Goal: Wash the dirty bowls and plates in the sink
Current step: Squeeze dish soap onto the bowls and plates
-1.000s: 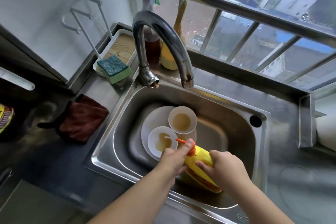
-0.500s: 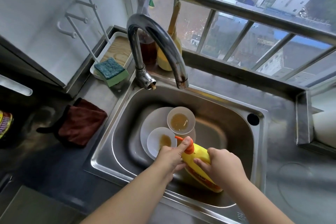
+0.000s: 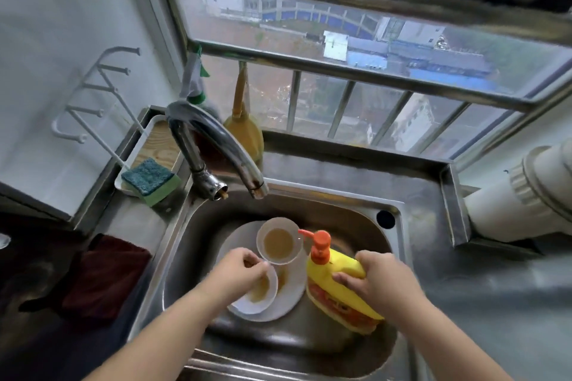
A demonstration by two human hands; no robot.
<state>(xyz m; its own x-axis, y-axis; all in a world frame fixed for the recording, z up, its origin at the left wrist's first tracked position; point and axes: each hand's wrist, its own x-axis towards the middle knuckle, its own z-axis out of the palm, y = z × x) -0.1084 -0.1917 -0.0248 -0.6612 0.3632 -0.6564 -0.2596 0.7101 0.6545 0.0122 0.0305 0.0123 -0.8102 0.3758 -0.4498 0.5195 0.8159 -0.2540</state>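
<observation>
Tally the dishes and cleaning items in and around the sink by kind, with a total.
Bowls: 2, far bowl and near bowl
Plates: 1, plate under them
Soap bottles: 1, yellow bottle held by the right hand
Sponges: 1, sponge
Cloths: 1, dark red cloth
Total: 6

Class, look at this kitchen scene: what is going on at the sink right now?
A person is starting the washing-up. Their right hand grips a yellow soap bottle with an orange pump, standing in the sink. Their left hand hangs, fingers curled, over a small dirty bowl on a white plate; whether it touches is unclear. A second bowl holds brownish liquid. The tap is not running, and the sponge lies untouched beside the sink.
</observation>
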